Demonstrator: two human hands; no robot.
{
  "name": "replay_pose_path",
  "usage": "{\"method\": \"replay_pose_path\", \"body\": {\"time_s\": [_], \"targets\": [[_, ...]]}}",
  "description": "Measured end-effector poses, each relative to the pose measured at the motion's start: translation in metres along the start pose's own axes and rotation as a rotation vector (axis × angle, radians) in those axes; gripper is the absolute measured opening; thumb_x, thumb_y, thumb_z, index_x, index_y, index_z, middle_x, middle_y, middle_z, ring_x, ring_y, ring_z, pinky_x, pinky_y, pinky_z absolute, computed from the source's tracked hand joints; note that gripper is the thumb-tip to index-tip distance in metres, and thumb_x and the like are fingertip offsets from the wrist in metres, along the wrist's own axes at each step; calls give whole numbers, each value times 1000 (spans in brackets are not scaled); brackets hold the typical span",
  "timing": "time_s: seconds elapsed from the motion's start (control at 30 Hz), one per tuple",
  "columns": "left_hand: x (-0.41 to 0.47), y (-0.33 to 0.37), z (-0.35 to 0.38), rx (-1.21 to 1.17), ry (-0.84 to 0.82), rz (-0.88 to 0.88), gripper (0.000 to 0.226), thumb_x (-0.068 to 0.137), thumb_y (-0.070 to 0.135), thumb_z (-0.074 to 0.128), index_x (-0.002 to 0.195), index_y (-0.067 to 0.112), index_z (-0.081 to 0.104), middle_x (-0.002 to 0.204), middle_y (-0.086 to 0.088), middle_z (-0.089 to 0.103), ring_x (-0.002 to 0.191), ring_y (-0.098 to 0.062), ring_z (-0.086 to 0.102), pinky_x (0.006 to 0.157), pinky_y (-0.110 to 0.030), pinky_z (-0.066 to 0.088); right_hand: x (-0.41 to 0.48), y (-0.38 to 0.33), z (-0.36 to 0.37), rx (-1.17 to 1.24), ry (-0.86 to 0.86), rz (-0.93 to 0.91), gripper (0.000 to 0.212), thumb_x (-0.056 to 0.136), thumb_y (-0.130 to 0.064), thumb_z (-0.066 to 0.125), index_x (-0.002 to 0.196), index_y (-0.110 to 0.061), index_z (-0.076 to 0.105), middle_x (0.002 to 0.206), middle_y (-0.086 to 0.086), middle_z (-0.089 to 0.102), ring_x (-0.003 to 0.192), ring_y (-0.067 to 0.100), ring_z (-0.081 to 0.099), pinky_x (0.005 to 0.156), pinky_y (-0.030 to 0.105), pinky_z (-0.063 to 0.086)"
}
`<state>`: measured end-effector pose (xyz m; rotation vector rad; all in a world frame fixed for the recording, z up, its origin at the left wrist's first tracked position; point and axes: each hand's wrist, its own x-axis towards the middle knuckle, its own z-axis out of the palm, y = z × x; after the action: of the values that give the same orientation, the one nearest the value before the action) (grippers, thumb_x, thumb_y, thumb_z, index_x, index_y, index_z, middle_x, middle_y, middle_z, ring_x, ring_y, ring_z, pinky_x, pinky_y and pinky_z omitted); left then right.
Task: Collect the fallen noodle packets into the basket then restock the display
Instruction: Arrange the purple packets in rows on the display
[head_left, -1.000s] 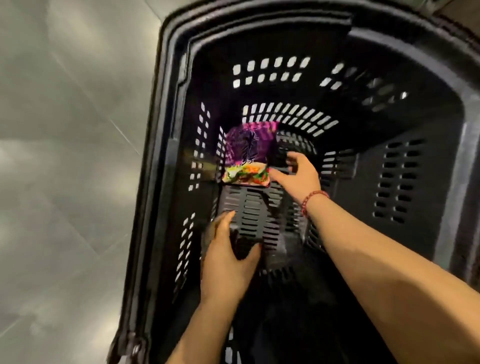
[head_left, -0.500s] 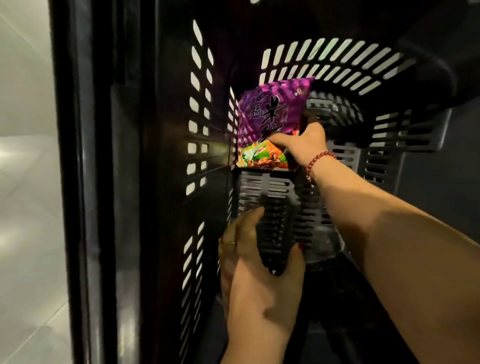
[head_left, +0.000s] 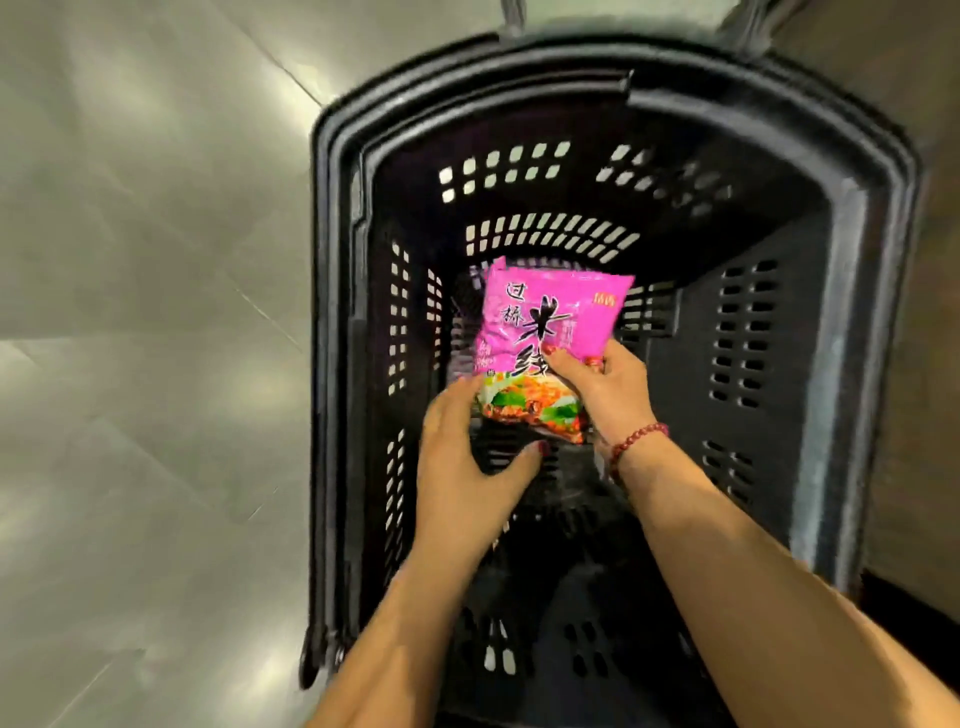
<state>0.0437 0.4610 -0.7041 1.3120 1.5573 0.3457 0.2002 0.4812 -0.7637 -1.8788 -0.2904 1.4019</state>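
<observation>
My right hand (head_left: 608, 384) pinches the noodle packet (head_left: 550, 322) at its lower right, thumb on the front, inside the basket (head_left: 519, 67) above its floor. My left hand (head_left: 462, 478) is spread, fingertips at the packet's lower left. Collecting step, I judge; next, let it go gently.

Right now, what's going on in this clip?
A person has both hands inside a black basket standing on a grey floor. The right hand grips a pink noodle packet near its lower edge, thumb on the front. The left hand is open, fingers touching the packet's lower left corner. Whether the packet rests on the basket bottom is unclear.
</observation>
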Motion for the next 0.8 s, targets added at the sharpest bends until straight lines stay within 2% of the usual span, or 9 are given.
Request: {"method": "replay_pose_path", "body": {"time_s": [0.03,0.1,0.17,0.23,0.37,0.47,0.6,0.7,0.8], "targets": [[-1,12,-8,-2,-34,28,75,68,36,77,134,32,41,135,4,43,127,-1,38,105,-9,28,-20,-15,-6,38,11,5,23,80,-7,74,103,-9,68,87,1,73,78,13,71,68,25,57],[-8,40,-28,-18,-123,42,89,64,50,78,139,37,31,146,3,34,138,-10,31,114,-21,24,-62,-47,-17,113,33,-3,24,80,-7,74,104,-7,68,89,6,74,82,21,72,70,32,59],[-18,71,-52,-95,-223,12,107,57,58,84,145,35,28,152,0,31,140,-12,35,115,-36,32,-106,-81,-28,181,49,-9,23,80,-6,74,102,-7,69,87,6,75,80,21,72,67,32,58],[-36,105,-81,-226,-329,-61,116,53,48,91,149,32,27,149,0,38,130,-8,48,107,-35,44,-152,-114,-36,211,27,-33,22,79,-7,74,100,-9,69,86,5,75,78,19,72,66,30,57],[-77,168,-132,-300,-490,-58,103,55,34,93,142,27,38,127,2,62,113,-13,63,96,-42,52,-240,-170,-40,203,19,-99,23,75,-16,78,96,-8,70,93,12,74,88,27,70,80,42,57],[-110,207,-164,-305,-495,-45,87,59,22,92,132,31,45,125,1,63,110,-13,64,93,-42,55,-300,-201,-39,245,53,-124,25,77,-17,78,97,-5,69,93,15,74,89,32,70,80,44,57],[-150,248,-202,-318,-483,32,88,47,30,93,124,35,51,118,3,67,105,-17,67,87,-43,57,-380,-227,-43,339,117,-214,25,79,-20,77,94,-3,67,91,13,69,84,19,64,79,36,53],[-184,283,-221,-337,-504,117,78,55,11,93,117,33,52,98,12,72,90,-6,70,71,-26,58,-436,-230,-55,438,270,-277,20,82,-4,67,102,-8,68,98,11,71,87,13,64,76,23,52],[-218,312,-228,-342,-574,202,79,53,12,93,117,33,51,97,18,72,89,-7,70,69,-23,57,-484,-226,-73,484,370,-345,24,81,-1,65,103,-11,68,96,11,71,82,11,63,69,15,50]]}}
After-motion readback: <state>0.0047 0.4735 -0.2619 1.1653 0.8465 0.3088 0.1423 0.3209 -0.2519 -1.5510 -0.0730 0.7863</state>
